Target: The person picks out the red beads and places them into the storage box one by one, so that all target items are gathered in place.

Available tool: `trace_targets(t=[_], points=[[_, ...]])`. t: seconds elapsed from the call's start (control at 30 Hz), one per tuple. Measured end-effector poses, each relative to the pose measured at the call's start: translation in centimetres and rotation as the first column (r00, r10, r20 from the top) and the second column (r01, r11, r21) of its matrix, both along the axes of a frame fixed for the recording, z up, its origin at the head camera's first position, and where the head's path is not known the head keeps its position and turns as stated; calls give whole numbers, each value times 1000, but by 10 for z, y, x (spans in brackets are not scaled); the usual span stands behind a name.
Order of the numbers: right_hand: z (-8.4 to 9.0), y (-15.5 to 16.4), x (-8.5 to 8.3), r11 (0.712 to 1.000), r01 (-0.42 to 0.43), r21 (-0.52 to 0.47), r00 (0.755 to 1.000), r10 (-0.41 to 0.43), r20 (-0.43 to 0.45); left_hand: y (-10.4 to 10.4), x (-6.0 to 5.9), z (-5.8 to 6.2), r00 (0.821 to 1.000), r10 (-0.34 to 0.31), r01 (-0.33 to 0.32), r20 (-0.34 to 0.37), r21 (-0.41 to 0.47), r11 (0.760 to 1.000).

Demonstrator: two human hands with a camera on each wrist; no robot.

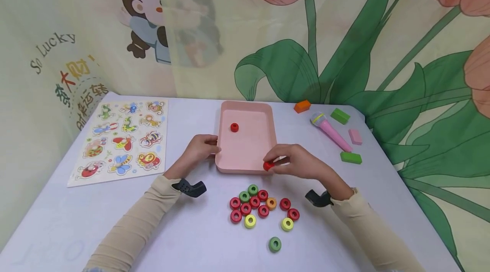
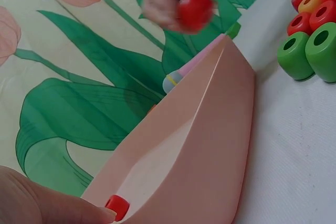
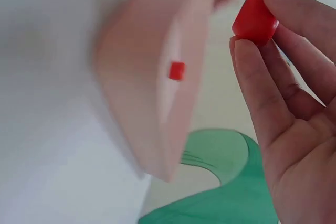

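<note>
My right hand [image 1: 294, 161] pinches a red bead [image 3: 255, 18] between thumb and fingertips, over the near right corner of the pink tray [image 1: 246, 170]. In the right wrist view the bead shows as a small rounded barrel. My left hand [image 1: 200, 151] grips the tray's left wall, its thumb [image 2: 58, 205] over the rim in the left wrist view. Inside the tray lies one red bead [image 1: 235, 127], toward the far left. On the table in front of the tray are several red beads [image 1: 246, 209], green beads [image 1: 252, 190], yellow beads [image 1: 250, 221] and an orange bead [image 1: 271, 203].
A board with insect pictures [image 1: 121, 140] lies at the left. To the right of the tray are a pink toy microphone [image 1: 331, 131], an orange block [image 1: 302, 106], green blocks [image 1: 351, 157] and a pink block [image 1: 355, 136]. A printed curtain [image 1: 275, 51] hangs behind the table.
</note>
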State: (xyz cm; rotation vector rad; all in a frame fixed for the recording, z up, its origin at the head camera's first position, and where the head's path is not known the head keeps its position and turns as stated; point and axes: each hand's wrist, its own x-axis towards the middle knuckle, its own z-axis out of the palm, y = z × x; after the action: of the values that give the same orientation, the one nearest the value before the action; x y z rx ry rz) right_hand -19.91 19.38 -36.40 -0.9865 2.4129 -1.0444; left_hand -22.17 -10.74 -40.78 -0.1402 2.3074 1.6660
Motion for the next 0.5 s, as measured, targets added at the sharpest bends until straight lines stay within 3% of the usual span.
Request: trace_targets(t=[0.27, 0.5], points=[[16, -34, -78, 995, 93, -32, 994, -94, -53, 0, 1, -2, 1000, 7, -7, 4, 1, 1000], [6, -64, -142, 984, 180, 16, 984, -180, 7, 0, 0, -2, 1000, 13, -13, -3, -7, 1000]])
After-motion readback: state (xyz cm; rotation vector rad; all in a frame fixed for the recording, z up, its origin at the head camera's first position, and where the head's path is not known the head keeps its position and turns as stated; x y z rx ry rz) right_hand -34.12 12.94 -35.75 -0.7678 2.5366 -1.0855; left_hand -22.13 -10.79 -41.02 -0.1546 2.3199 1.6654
